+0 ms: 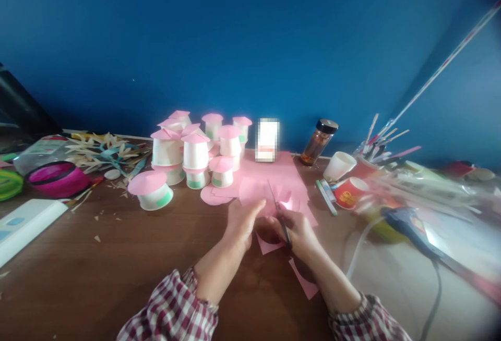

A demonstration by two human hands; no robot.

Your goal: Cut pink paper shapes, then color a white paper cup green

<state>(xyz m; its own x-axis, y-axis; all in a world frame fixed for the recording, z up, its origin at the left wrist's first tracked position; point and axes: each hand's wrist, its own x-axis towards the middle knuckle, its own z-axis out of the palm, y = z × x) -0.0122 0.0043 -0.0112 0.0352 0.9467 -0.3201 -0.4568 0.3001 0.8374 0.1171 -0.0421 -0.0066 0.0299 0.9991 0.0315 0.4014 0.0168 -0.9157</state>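
Pinched between the thumb and fingers of my left hand (243,221) is a piece of pink paper (250,189). My right hand (300,231) grips a pair of scissors (285,223), its blades pointing away from me along the paper. A curled strip of pink paper stands just beyond my right fingers. Beneath my hands lie pink offcuts (305,282) with curved edges. Behind them a stack of pink sheets (274,163) rests on the table. To the left of my hands stand several white paper cups (195,154) topped with pink paper cones.
A dark-lidded bottle (319,143) and a blurred-out white object (267,140) stand near the blue wall. On the right are a white cup (340,166), a red cup (351,193) and a corded glue gun (410,229). A magenta container (58,179) and a white box (29,226) lie left.
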